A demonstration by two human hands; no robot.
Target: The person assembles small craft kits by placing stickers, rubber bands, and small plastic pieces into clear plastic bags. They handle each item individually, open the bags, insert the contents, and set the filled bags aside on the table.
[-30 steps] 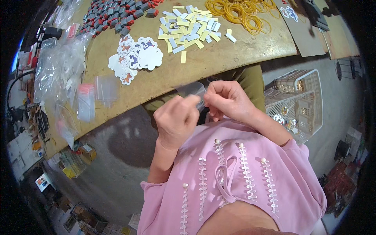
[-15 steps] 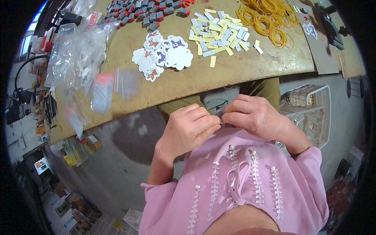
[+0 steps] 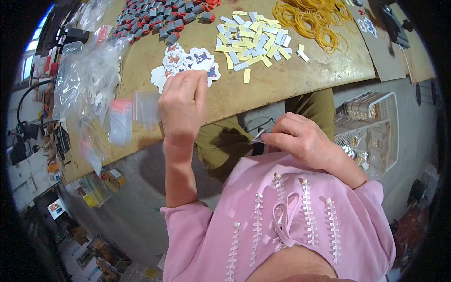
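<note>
- Head view, change: the left hand (image 3: 182, 104) has left the lap, where it worked against the right hand half a second ago, and now reaches out over the wooden table (image 3: 291, 82).
- Its fingers curl down onto the pile of butterfly stickers (image 3: 188, 63), fingertips touching the near edge of the pile. Whether a sticker is already pinched cannot be told; the knuckles hide it.
- The right hand (image 3: 300, 140) stays low over the lap, closed in a pinch on a small clear bag (image 3: 260, 136), held just off the table edge.
- Judgement: one hand keeps the bag ready while the other fetches a sticker, so a fresh fill looks to be starting.
- Head view, surroundings: beyond the stickers lies a scatter of yellow and white paper slips (image 3: 251, 40), near the pile but apart from it.
- Further right, a heap of yellow rubber bands (image 3: 312, 19); at the top left, rows of small grey and red blocks (image 3: 159, 21).
- Left of the reaching hand, small zip bags (image 3: 134, 113) lie flat on the table, with a heap of crumpled clear plastic (image 3: 87, 84) beyond them.
- A white wire basket (image 3: 371, 131) stands on the floor to the person's right.
- In the way: nothing lies between hand and stickers. The stickers overlap, so lifting just one may be fiddly.
</note>
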